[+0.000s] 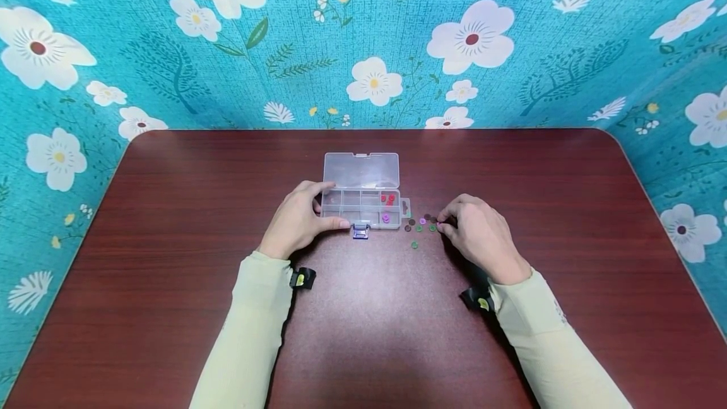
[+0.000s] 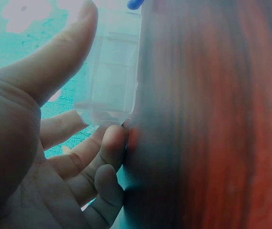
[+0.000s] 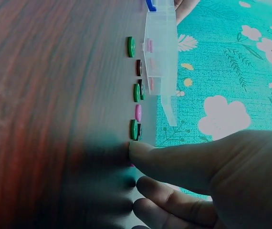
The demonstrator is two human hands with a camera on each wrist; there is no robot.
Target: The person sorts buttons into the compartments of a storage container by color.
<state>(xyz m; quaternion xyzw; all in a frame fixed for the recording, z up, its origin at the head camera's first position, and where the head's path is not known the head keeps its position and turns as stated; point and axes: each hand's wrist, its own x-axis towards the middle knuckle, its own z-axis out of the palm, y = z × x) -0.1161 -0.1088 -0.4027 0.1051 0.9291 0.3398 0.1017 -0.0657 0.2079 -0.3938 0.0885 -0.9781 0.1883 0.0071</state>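
Observation:
A clear plastic compartment box (image 1: 352,214) stands on the table, its lid (image 1: 361,170) tipped back. Red buttons (image 1: 389,199) lie in its back right compartment, and purple ones (image 1: 386,218) in the front right one. My left hand (image 1: 295,219) grips the box's left end, thumb along the front edge and fingers behind. To the right of the box are loose green buttons (image 3: 131,46), dark brown ones (image 3: 139,67) and a purple one (image 3: 138,113). My right hand (image 1: 479,229) is at their right side, thumb and forefinger pinching another purple button (image 3: 132,165), mostly hidden by the thumb.
A blue latch (image 1: 360,232) hangs from the box's front edge, and a clear hanging tab (image 1: 406,207) sticks out at its right end. The dark wooden table (image 1: 187,207) ends at the back against a teal floral cloth (image 1: 318,36).

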